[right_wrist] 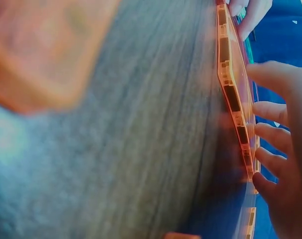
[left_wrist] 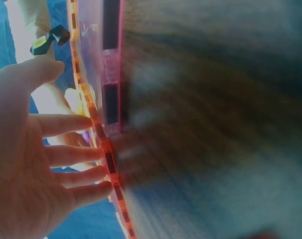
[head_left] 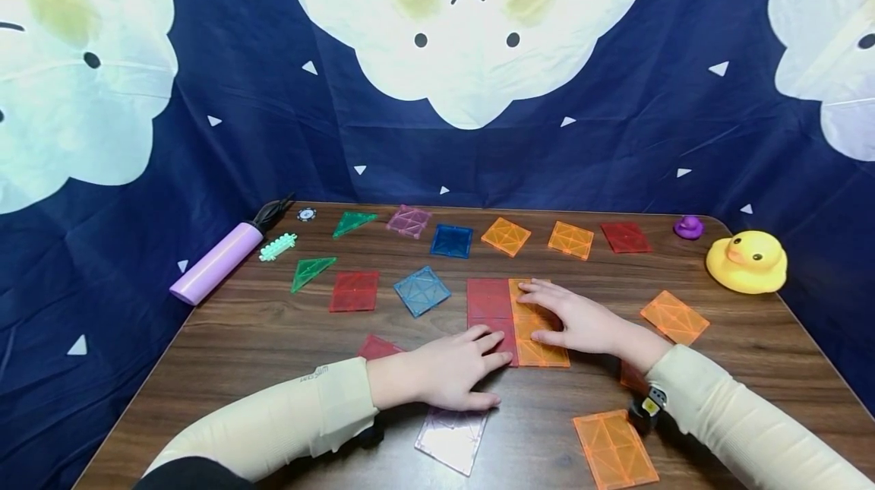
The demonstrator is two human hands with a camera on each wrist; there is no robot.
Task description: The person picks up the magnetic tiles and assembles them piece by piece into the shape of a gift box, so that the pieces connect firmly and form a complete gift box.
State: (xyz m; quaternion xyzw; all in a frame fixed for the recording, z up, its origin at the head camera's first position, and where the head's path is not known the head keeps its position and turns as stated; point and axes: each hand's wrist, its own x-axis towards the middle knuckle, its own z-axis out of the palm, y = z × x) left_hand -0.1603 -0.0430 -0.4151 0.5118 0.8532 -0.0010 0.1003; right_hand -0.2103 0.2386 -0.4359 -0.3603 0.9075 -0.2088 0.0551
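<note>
Two red square magnetic tiles [head_left: 488, 298] and orange square tiles [head_left: 540, 354] lie flat, edge to edge, in one block at the table's middle. My left hand [head_left: 459, 368] rests its spread fingers on the near red tile. In the left wrist view, its fingertips [left_wrist: 105, 188] touch the block's edge. On the orange side lies my right hand [head_left: 579, 320], fingers spread and loosely bent, covering part of those tiles. The right wrist view shows its fingertips [right_wrist: 262, 180] against the orange tiles' top. A clear purple tile [head_left: 451, 441] lies just below my left hand.
Loose tiles surround the block: a blue one [head_left: 421, 292], a red one [head_left: 354, 291], green triangles [head_left: 313, 273] and an orange one [head_left: 615, 448]. A purple pump [head_left: 217, 262] lies left. A yellow duck [head_left: 747, 262] and small purple duck [head_left: 688, 227] stand right.
</note>
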